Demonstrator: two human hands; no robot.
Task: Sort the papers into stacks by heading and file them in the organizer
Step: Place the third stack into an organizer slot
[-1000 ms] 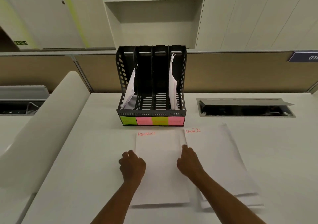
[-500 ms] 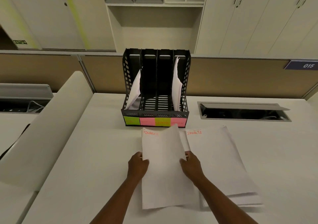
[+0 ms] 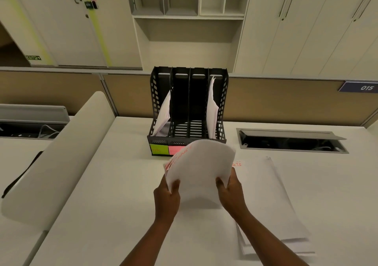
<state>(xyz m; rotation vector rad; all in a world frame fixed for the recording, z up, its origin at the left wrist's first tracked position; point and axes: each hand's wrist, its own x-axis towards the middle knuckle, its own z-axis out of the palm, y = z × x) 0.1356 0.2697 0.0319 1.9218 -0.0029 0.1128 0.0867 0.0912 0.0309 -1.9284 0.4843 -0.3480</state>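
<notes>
- A curved off-white divider panel (image 3: 55, 159) sloped along the left edge of the white bench (image 3: 114, 194); between it and the hands lay a broad bare stretch of bench surface.
- The left hand (image 3: 166, 197) gripped the lower left edge of a lifted sheaf of white papers with a red handwritten heading (image 3: 201, 163), thumb on top and fingers curled beneath.
- The sheaf was held off the bench and bowed upward, its far edge reaching over the front lip of the black four-slot plastic file organizer (image 3: 188, 110) and covering the two right-hand labels.
- The organizer stood upright at the back of the bench against the tan partition. Its leftmost slot held leaning white sheets (image 3: 163, 114), the two middle slots looked open, and the rightmost slot held upright white sheets (image 3: 211, 106).
- A green sticky label (image 3: 159, 149) and a pink sticky label (image 3: 176, 150) showed on the organizer's front below the left two slots.
- The right hand (image 3: 231, 190) gripped the sheaf's lower right edge in the same way.
- A second stack of white papers (image 3: 272, 200) lay flat on the bench just right of the hands, its near edges fanned unevenly and only the end of its red heading visible.
- A recessed grey cable tray with a raised lid (image 3: 290, 141) sat well back at the right.
</notes>
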